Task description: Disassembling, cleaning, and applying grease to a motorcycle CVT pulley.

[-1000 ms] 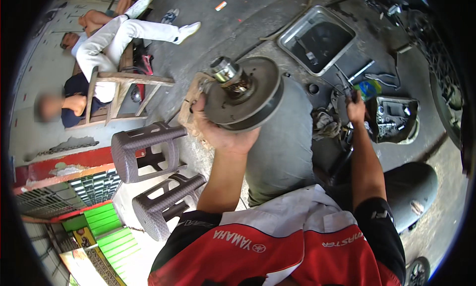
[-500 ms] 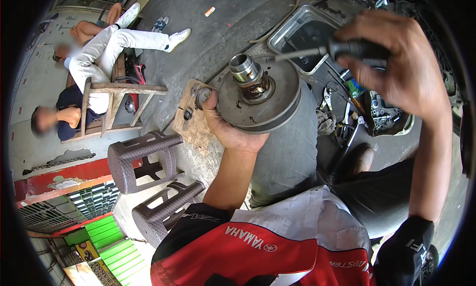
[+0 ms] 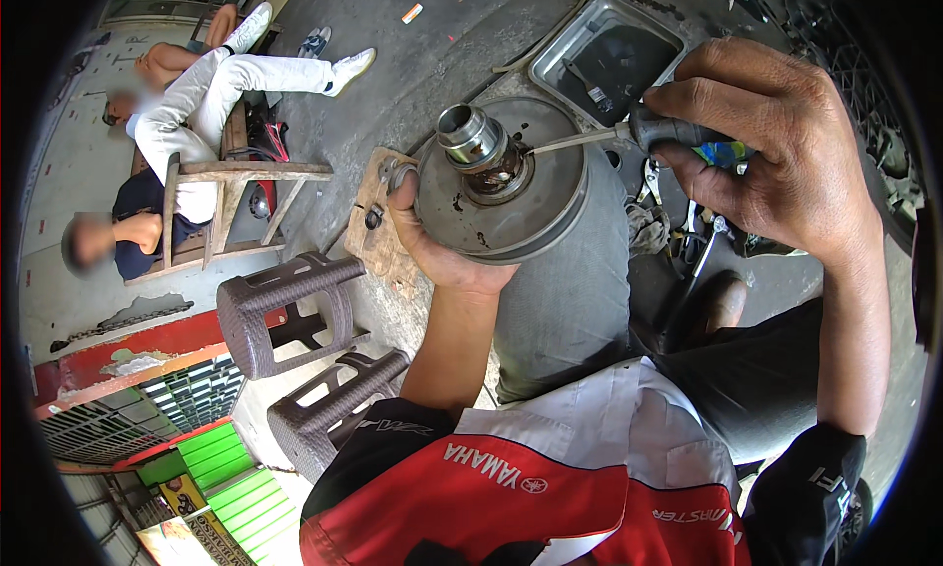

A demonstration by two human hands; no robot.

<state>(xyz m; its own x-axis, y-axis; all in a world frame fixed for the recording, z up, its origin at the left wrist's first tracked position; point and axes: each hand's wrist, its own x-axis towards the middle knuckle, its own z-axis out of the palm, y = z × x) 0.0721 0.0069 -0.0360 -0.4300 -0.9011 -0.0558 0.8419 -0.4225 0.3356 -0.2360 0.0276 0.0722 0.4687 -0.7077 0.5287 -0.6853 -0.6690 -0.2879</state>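
Observation:
I see a grey metal pulley disc (image 3: 540, 198) above my left knee, with a shiny cylindrical hub (image 3: 459, 124) standing up from it and dark grease round the hub's base. My left hand (image 3: 447, 262) grips the disc from below, thumb at its left edge. My right hand (image 3: 766, 159), on the right, holds a screwdriver by its dark handle (image 3: 668, 129); the metal shaft (image 3: 580, 139) reaches across the disc to the greasy base of the hub, where its tip appears to touch.
A metal tray (image 3: 550, 60) with a brush, scattered tools (image 3: 707, 242) and a rag (image 3: 648, 227) lie beyond my legs. A cardboard piece (image 3: 393, 281) with small parts is at left, near two plastic stools (image 3: 285, 291). People (image 3: 206, 114) sit on a wooden bench at upper left.
My right hand has come up from the floor tools with the screwdriver and moved leftward, bringing the tip onto the hub's base. The disc has shifted and turned slightly in my left hand.

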